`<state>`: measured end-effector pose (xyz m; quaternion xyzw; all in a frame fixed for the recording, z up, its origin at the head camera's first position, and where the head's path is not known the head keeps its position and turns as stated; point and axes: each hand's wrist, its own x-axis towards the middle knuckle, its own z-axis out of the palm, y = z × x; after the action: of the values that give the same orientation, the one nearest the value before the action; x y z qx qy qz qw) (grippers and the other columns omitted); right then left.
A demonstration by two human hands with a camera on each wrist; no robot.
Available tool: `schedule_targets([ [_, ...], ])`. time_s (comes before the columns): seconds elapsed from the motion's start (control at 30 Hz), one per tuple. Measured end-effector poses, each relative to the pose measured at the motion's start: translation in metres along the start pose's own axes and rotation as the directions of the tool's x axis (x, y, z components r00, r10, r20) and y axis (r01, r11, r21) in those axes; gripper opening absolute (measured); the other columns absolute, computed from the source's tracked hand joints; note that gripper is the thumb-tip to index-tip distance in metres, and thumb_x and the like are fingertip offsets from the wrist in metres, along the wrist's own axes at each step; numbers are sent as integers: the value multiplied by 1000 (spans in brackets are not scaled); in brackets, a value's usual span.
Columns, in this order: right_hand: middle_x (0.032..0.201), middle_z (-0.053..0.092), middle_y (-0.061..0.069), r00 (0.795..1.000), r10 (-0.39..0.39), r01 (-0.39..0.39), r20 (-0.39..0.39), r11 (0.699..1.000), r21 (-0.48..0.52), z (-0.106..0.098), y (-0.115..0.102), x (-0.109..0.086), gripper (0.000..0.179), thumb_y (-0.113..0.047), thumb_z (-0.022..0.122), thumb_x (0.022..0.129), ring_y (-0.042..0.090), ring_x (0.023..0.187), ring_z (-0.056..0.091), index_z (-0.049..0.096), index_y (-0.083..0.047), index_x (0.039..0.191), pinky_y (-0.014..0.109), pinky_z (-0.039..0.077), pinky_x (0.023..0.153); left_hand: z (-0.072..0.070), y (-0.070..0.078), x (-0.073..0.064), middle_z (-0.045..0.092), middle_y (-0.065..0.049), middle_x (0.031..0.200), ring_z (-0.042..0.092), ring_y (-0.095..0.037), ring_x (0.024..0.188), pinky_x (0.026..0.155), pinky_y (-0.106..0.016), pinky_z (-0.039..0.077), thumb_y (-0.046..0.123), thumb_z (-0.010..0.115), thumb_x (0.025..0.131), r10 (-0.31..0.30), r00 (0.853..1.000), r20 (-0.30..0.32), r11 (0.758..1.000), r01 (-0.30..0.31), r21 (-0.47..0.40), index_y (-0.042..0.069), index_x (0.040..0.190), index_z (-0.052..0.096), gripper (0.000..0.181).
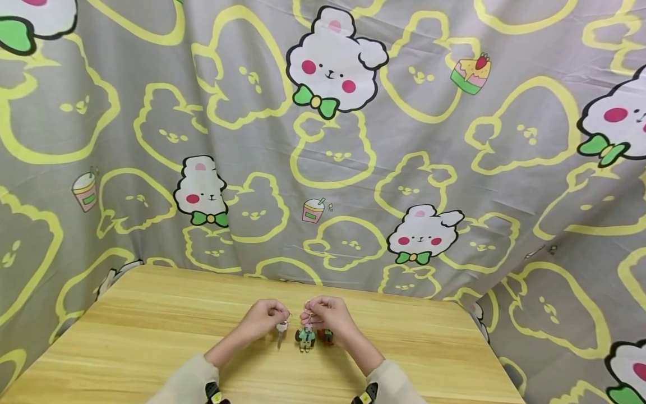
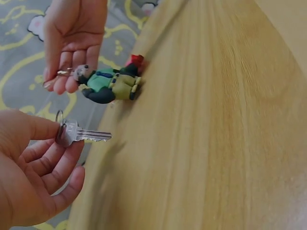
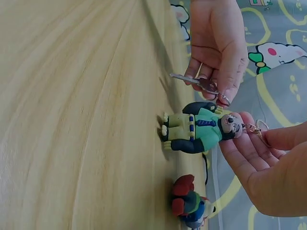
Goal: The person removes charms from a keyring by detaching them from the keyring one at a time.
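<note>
My left hand [image 1: 264,317] pinches a silver key [image 2: 91,134] by the small metal ring [image 2: 58,118] through its head, so its blade points down toward the table. In my right hand [image 1: 330,315] is a keychain figure [image 3: 204,129], an animal in a green shirt, blue tie and tan trousers. Thumb and fingers pinch its gold-coloured ring and clasp [image 3: 259,132]; its feet are at or just above the tabletop. A second small figure [image 3: 184,200], red, green and blue, is beside it near the right wrist, partly hidden by that hand in the head view.
Both hands are over a light wooden table [image 1: 166,336]. Behind it and at the sides hangs a grey curtain [image 1: 348,196] with yellow outlines and white cartoon rabbits. Black wrist straps [image 1: 214,393] sit over pale sleeves.
</note>
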<state>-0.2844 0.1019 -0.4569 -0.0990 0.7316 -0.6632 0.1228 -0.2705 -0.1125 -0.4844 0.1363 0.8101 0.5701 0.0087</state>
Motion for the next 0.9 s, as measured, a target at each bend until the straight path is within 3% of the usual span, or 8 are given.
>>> schedule_targets([
  [0.2, 94, 77, 19, 1000, -2, 2, 17, 1000, -10, -5, 1, 6, 28, -12, 58, 104, 19, 80, 77, 67, 13, 110, 35, 63, 75, 8, -8, 7, 69, -8, 79, 59, -12, 71, 61, -21, 47, 6, 68, 95, 31, 999, -42, 997, -28, 72, -4, 94, 70, 10],
  [0.43, 101, 76, 24, 993, -34, 46, 109, 992, -114, -14, -2, 14, 31, -14, 56, 105, 26, 88, 77, 64, 15, 113, 39, 63, 81, 17, -17, 16, 68, -7, 76, 60, -10, 66, 57, -19, 48, 1, 66, 96, 80, 995, -61, 991, -72, 113, -2, 89, 69, 8],
  [0.7, 104, 73, 29, 980, -76, 117, 184, 967, -224, -19, -5, 23, 27, -12, 54, 106, 40, 96, 73, 67, 12, 110, 47, 61, 84, 21, -16, 19, 66, -6, 72, 57, -8, 62, 55, -20, 47, -1, 67, 95, 103, 991, -82, 981, -88, 171, 1, 86, 68, 9],
  [0.9, 102, 74, 26, 977, -97, 153, 189, 939, -308, -21, -5, 28, 26, -12, 58, 104, 40, 93, 73, 71, 10, 107, 54, 59, 83, 22, -17, 22, 66, -5, 72, 57, -9, 63, 57, -20, 47, -1, 68, 94, 105, 991, -85, 978, -88, 187, 1, 84, 69, 10],
])
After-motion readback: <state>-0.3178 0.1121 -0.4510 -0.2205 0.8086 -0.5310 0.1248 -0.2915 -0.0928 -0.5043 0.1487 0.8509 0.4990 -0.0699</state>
